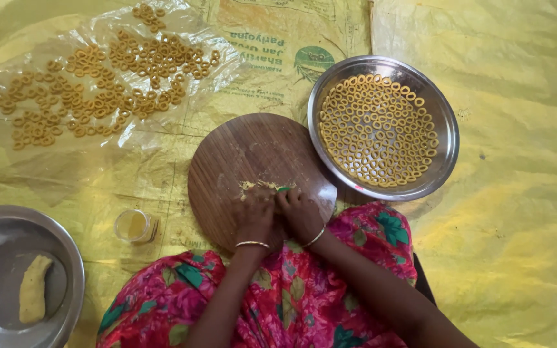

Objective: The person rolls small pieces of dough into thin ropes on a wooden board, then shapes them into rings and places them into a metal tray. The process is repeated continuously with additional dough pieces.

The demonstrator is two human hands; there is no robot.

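Yellow plastic sheeting [517, 212] is seen covering the whole floor, with a printed sack panel [272, 45] laid flat at twelve o'clock. At the centre of the view a round wooden board [240, 154] is set just before the knees of a person in a pink floral garment [291, 303].

Both hands are placed side by side at the six o'clock edge of the board, knuckles up and touching one another. The left hand [254, 218] is curled, its fingertips pressed down on the wood; a thin bangle [253, 243] is worn at its wrist. The right hand [301, 212] is likewise curled, and a small green object [283, 189] is pinched at its fingertips; what it is cannot be told. A scrap of yellow dough [259, 186] is found on the board just beyond the fingertips, at twelve o'clock from the hands.

At two o'clock from the board, overlapping its rim, a steel plate [443, 154] is shown filled with closely packed dough rings [375, 129]. At ten o'clock, more rings [98, 90] are scattered on a clear plastic sheet [46, 167]. At eight o'clock a small clear cup [135, 225] of yellowish liquid is placed, and further out a steel bowl [66, 258] holding a dough lump [33, 289].
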